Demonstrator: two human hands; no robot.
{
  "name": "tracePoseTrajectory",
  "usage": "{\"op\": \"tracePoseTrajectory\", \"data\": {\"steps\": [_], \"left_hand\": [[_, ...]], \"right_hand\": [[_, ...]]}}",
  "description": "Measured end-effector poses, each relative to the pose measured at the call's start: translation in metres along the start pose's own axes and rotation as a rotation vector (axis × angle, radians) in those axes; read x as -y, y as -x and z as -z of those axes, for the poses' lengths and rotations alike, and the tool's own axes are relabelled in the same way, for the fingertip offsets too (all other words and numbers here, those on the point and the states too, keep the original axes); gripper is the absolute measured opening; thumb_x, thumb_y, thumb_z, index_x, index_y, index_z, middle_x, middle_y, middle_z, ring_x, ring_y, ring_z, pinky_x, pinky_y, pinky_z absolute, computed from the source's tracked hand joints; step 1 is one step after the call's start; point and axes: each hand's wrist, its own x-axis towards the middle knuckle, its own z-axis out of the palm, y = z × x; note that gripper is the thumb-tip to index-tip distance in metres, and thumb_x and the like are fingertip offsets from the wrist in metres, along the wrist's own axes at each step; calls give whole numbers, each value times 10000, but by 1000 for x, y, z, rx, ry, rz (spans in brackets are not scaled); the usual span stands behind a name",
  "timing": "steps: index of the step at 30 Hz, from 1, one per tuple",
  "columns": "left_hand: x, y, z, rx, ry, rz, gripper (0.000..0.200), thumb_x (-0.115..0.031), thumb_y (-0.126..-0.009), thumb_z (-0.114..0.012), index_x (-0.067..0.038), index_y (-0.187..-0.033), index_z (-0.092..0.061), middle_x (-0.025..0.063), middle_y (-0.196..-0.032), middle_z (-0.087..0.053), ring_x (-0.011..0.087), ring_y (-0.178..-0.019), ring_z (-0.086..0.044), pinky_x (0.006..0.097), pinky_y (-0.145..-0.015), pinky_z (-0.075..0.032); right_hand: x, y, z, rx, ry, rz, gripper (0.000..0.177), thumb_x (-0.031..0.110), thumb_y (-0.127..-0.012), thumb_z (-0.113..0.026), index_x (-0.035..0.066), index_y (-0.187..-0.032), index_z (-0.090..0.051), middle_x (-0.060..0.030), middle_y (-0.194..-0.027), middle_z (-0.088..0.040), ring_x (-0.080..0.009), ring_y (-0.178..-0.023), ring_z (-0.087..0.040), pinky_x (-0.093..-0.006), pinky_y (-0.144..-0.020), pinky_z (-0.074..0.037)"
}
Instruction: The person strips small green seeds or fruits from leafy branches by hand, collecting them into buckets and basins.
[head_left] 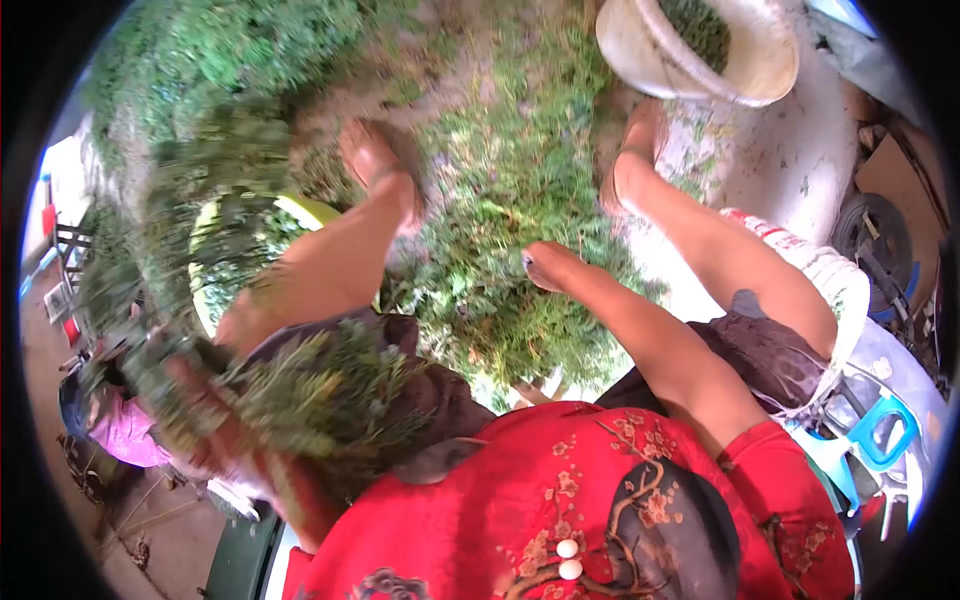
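Your left hand [205,428], blurred, seems clenched around the sprigs [320,395] over your left knee, while your right hand [548,266] touches the heap [500,180] between your feet, and I cannot tell its grip.

Leafy green bunch [320,392] blurred, over left thigh.

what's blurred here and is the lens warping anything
Head view: the leafy green herb bunch in the left hand is smeared by motion blur; the right hand and round white plastic bucket are sharp; the fisheye lens bends the edges, leaving black corners.
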Motion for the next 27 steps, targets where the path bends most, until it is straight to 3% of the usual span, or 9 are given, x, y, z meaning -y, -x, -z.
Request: {"op": "tracePoseTrajectory", "data": {"steps": [3, 5, 9, 11, 15, 18, 20, 23, 27], "left_hand": [[-3, -4, 17, -65, 153, -71, 291, 48, -833, -543, 29, -1124, -544, 91, -1045, -589, 122, -891, -538, 246, -771, -457], [-9, -2, 13, 26, 176, -148, 267, 10, -835, -592, 13, -1101, -562, 63, -1007, -610, 104, -878, -558, 222, -775, -463], [-48, 10, 14, 166, 197, 29, 206, 15, -825, -612, 17, -1030, -586, 22, -897, -606, 77, -785, -551, 205, -712, -458], [-57, 19, 21, 239, 225, 35, 215, 28, -818, -615, 8, -1030, -590, 12, -895, -600, 76, -792, -549, 198, -709, -455], [-70, 39, 23, 234, 299, -25, 179, 38, -801, -627, 3, -974, -595, 20, -899, -604, 76, -780, -547, 201, -687, -459], [-78, 49, 33, 259, 67, -98, 204, 27, -737, -679, -3, -923, -599, 61, -885, -616, 115, -770, -570, 241, -698, -471], [-84, 55, 33, 246, -37, -223, 232, 40, -696, -681, -10, -909, -604, 95, -878, -619, 166, -766, -590, 269, -714, -471], [-76, 65, 37, 323, 78, -111, 245, 91, -751, -598, 6, -980, -602, 46, -954, -607, 102, -844, -567, 226, -756, -462], [-80, 76, 42, 332, 68, -46, 186, 33, -745, -597, 3, -928, -611, 76, -878, -619, 134, -787, -581, 258, -719, -466]], "right_hand": [[20, 17, 44, -144, -154, 24, 251, 275, -806, -566, 26, -774, -558, -161, -633, -545, -290, -525, -492, -401, -511, -406], [80, 57, 87, -57, -869, -236, 300, 358, -840, -587, 62, -870, -555, -59, -580, -495, -142, -435, -379, -287, -390, -323], [140, 119, 136, -80, -1405, 76, 287, 354, -862, -588, 91, -961, -528, 10, -590, -454, -35, -427, -313, -190, -362, -237], [177, 158, 152, -96, -1632, 347, 199, 226, -878, -584, 102, -1014, -510, 9, -626, -495, -30, -427, -330, -178, -350, -228], [239, 244, 169, -105, -1593, 532, 222, 256, -866, -602, 68, -939, -509, 0, -618, -476, -36, -402, -315, -181, -362, -233], [264, 280, 161, -94, -1250, 793, 178, 212, -872, -594, 54, -923, -529, -21, -684, -538, -64, -478, -437, -197, -423, -338], [283, 283, 148, -508, -686, 1059, 177, 186, -853, -610, 31, -921, -556, -55, -743, -578, -112, -623, -544, -243, -548, -429], [285, 262, 132, -613, -532, 759, 196, 167, -835, -620, 7, -932, -564, -79, -774, -599, -142, -723, -572, -275, -647, -449], [276, 235, 119, -731, -483, 675, 253, 179, -814, -641, 2, -973, -558, -128, -779, -601, -194, -658, -566, -303, -605, -446]]}}
